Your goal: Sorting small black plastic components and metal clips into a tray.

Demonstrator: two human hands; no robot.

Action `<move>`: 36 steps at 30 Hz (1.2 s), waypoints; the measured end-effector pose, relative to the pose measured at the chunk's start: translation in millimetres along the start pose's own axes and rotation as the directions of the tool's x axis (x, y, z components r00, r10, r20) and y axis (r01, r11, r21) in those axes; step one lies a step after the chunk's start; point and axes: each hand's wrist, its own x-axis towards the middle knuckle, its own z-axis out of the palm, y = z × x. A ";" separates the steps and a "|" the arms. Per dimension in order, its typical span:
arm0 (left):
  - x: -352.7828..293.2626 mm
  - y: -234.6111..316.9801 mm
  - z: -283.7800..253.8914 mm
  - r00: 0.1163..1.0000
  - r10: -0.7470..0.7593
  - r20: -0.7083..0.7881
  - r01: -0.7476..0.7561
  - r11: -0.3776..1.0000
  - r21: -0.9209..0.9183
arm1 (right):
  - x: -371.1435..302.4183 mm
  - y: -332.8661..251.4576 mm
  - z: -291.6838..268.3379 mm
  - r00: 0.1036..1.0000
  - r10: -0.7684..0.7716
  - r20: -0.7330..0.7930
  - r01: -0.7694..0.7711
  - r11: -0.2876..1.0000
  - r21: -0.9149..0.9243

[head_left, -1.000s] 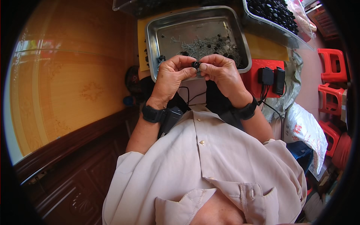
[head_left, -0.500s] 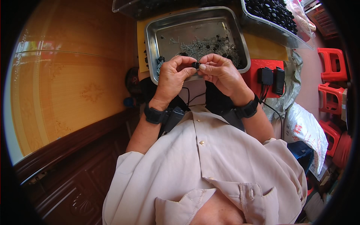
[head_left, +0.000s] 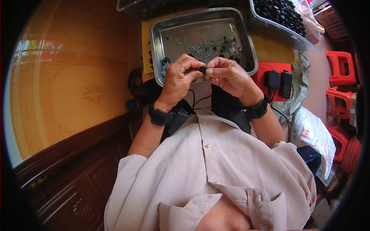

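Observation:
Both hands meet over the near rim of a metal tray [head_left: 155,42]. A small round black piece [head_left: 202,69] sits between the fingertips of my left hand [head_left: 179,75], whose thumb and forefinger pinch it. My right hand [head_left: 230,78] is closed too, its thumb and forefinger pressed together against the right side of the same black piece. Whether a screw is joined to it is hidden by the fingers. Loose silver screws [head_left: 210,48] lie heaped in the tray, mixed with several black pieces.
A clear bin of black round caps [head_left: 278,13] stands at the far right, another clear bin [head_left: 154,8] behind the tray. Black adapters [head_left: 273,79] with cables rest on a red surface [head_left: 259,69]. Red stools [head_left: 341,68] and a white sack [head_left: 313,134] are right, a wooden panel [head_left: 84,88] left.
Both hands stay together at the tray's near edge and have shifted very slightly. The black piece shows a little more between the fingertips now.

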 end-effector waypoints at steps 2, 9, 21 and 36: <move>0.2 -1.1 0.4 1.000 0.019 -0.014 -0.019 0.999 -0.040 | -0.4 -1.5 0.2 1.000 0.020 0.007 -0.020 1.000 -0.014; 0.3 -4.2 3.4 0.994 0.092 -0.051 -0.094 0.995 -0.036 | -1.8 -1.5 0.0 0.999 0.028 -0.016 -0.028 0.999 -0.015; -2.6 -12.9 13.0 0.998 0.027 -0.058 -0.039 0.976 -0.214 | 2.6 16.2 1.4 0.993 -0.115 0.001 0.115 0.991 0.074; 17.9 -36.6 -28.4 0.965 -0.239 -0.107 0.260 0.921 0.291 | -24.6 -176.5 -75.7 0.636 -0.769 -0.062 0.711 0.616 -0.341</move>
